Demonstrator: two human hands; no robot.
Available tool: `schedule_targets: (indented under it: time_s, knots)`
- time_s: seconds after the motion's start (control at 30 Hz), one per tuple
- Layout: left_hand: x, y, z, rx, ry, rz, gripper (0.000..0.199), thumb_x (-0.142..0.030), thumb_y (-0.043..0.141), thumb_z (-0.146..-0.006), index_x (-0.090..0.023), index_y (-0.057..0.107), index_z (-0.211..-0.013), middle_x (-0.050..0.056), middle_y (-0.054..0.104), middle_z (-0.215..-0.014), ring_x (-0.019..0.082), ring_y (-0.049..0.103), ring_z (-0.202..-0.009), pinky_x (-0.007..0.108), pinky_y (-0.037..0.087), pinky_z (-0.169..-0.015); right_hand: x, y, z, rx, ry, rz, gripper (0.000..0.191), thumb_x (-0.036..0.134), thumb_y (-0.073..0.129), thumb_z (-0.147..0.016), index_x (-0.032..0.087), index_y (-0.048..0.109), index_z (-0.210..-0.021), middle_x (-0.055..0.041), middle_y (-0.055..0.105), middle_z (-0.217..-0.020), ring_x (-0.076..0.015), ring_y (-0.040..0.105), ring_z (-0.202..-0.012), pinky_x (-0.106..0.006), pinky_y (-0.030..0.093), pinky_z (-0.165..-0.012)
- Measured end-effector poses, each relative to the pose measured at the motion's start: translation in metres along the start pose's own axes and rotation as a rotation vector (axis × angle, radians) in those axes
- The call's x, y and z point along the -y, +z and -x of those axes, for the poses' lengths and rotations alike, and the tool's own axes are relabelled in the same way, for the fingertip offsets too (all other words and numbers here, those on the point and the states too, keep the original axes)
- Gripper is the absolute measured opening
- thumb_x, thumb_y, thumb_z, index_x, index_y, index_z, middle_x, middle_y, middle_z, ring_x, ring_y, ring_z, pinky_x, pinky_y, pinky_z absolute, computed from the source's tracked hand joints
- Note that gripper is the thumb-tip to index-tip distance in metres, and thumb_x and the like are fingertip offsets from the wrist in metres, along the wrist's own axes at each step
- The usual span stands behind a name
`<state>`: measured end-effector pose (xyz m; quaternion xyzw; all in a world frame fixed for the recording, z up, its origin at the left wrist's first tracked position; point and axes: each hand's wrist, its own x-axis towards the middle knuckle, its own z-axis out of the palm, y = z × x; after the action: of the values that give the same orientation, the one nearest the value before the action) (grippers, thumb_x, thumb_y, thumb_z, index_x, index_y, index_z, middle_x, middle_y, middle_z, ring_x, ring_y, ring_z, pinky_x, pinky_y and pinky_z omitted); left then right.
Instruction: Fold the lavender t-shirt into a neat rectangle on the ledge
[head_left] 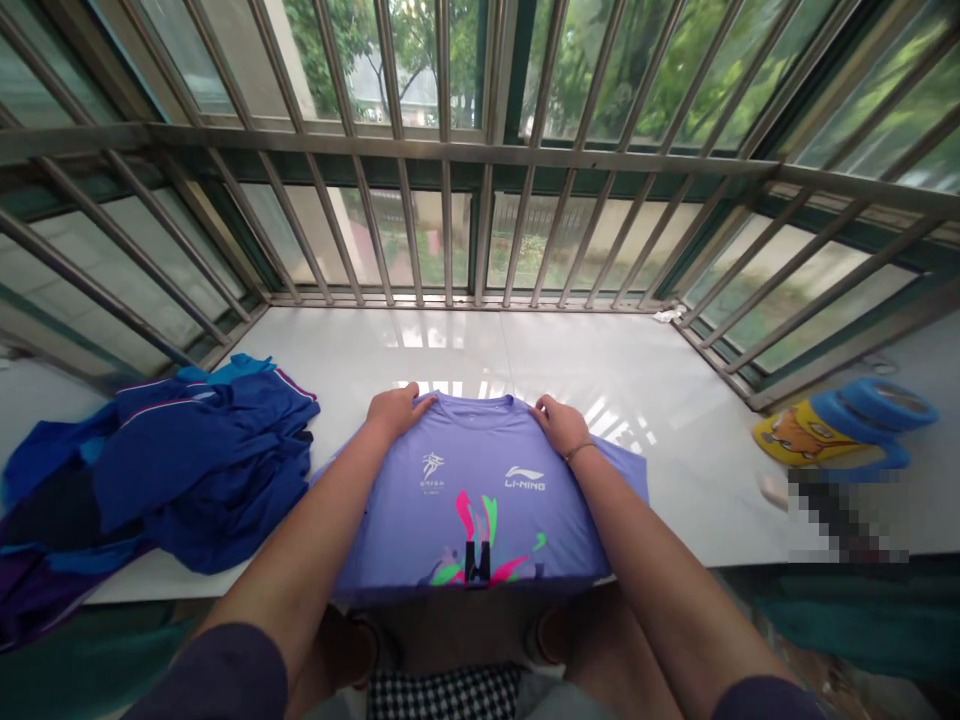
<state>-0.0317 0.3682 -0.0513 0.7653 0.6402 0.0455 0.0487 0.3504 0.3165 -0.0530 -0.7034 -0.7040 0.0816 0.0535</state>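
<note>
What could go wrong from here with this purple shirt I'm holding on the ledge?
The purple shirt drapes over the near edge of the white ledge, so it might slide down if your left hand and right hand let go. The pile of clothes on the left also spills past that edge, near your left forearm, so a nudge could drag some off.

L fingers [424,405] & R fingers [547,404] pinched; arms [322,530] ext'd fwd.

Bay window [425,235] with metal bars [448,235] behind a glossy, brightly lit white sill [697,455]; green trees [634,80] stand outside.
</note>
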Motion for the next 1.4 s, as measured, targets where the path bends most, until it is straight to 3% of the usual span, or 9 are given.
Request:
schedule_targets:
  time_s: [0.23,0.4,0.53,0.7,0.83,0.93,1.07,1.2,1.4]
  knots:
    - [-0.007,-0.007,-0.047,-0.078,0.1,-0.037,0.047,-0.06,0.05,-0.107,-0.019,0.065,-0.127,0.019,0.073,-0.124,0.036,0.067,-0.116,0.04,0.048,-0.091,-0.003,0.001,-0.048,-0.021,-0.013,0.002,0.032,0.049,0.051,-0.113,0.024,0.069,-0.119,-0.007,0.082,-0.102,-0.0238,0.075,-0.098,-0.03,0.043,-0.083]
    - [-0.023,-0.008,-0.021,-0.271,-0.088,0.034,0.034,-0.022,0.04,-0.108,-0.018,0.065,-0.132,0.018,0.07,-0.132,0.033,0.064,-0.121,0.045,0.05,-0.101,-0.007,0.002,-0.051,-0.016,-0.013,-0.009,0.032,0.048,0.048,-0.114,0.025,0.067,-0.121,-0.0051,0.081,-0.104,-0.0223,0.074,-0.099,-0.029,0.045,-0.082]
    - [-0.036,0.011,0.018,-0.153,0.022,0.071,0.043,-0.028,0.042,-0.108,-0.017,0.063,-0.144,0.016,0.064,-0.152,0.03,0.059,-0.14,0.044,0.044,-0.119,0.0,-0.009,-0.049,-0.009,-0.016,0.004,0.033,0.046,0.047,-0.113,0.023,0.068,-0.124,-0.009,0.08,-0.109,-0.0259,0.073,-0.106,-0.033,0.048,-0.089]
    - [-0.052,0.035,0.051,-0.025,0.057,0.018,0.072,-0.055,0.045,-0.107,-0.019,0.039,-0.169,0.014,0.028,-0.179,0.036,0.027,-0.166,0.06,0.021,-0.134,0.048,-0.011,-0.01,-0.122,-0.204,0.031,0.043,0.04,0.049,-0.111,0.017,0.061,-0.146,-0.0173,0.064,-0.149,-0.0304,0.056,-0.14,-0.043,0.041,-0.118]
    - [-0.058,0.04,0.065,-0.019,0.054,0.032,0.075,-0.057,0.043,-0.107,-0.018,0.034,-0.171,0.014,0.023,-0.181,0.035,0.021,-0.167,0.062,0.019,-0.135,0.095,0.016,0.049,-0.053,-0.326,0.009,0.062,0.047,0.049,-0.109,0.015,0.047,-0.162,-0.0175,0.043,-0.171,-0.0339,0.035,-0.16,-0.054,0.027,-0.131]
    - [-0.059,0.035,0.071,-0.009,0.04,0.058,0.073,-0.054,0.046,-0.107,-0.015,0.038,-0.169,0.015,0.025,-0.18,0.036,0.024,-0.166,0.063,0.019,-0.134,0.106,0.028,0.08,0.002,-0.312,0.012,0.065,0.049,0.047,-0.109,0.018,0.042,-0.166,-0.015,0.034,-0.177,-0.0365,0.026,-0.164,-0.063,0.024,-0.131]
    - [-0.08,0.02,0.059,-0.097,-0.005,0.139,0.05,-0.038,0.05,-0.107,-0.015,0.06,-0.151,0.019,0.054,-0.162,0.036,0.049,-0.149,0.054,0.038,-0.125,0.074,0.014,0.09,-0.142,-0.159,0.03,0.056,0.041,0.04,-0.112,0.019,0.046,-0.163,-0.0146,0.042,-0.172,-0.0342,0.031,-0.162,-0.059,0.024,-0.13]
    - [-0.136,0.007,0.021,-0.13,0.062,0.325,0.033,-0.038,0.053,-0.107,-0.018,0.076,-0.122,0.016,0.073,-0.127,0.032,0.064,-0.124,0.042,0.049,-0.108,0.009,-0.014,0.081,-0.27,0.109,0.068,0.045,0.027,0.035,-0.112,0.016,0.063,-0.145,-0.0175,0.066,-0.145,-0.0295,0.057,-0.137,-0.042,0.038,-0.119]
    - [-0.206,0.021,-0.034,-0.067,0.019,0.493,0.037,-0.052,0.069,-0.097,-0.018,0.077,-0.085,0.018,0.075,-0.103,0.034,0.069,-0.103,0.04,0.051,-0.089,-0.069,-0.031,0.067,-0.122,0.296,0.202,0.031,0.037,0.053,-0.109,0.019,0.071,-0.127,-0.0153,0.07,-0.128,-0.0293,0.064,-0.116,-0.036,0.047,-0.093]
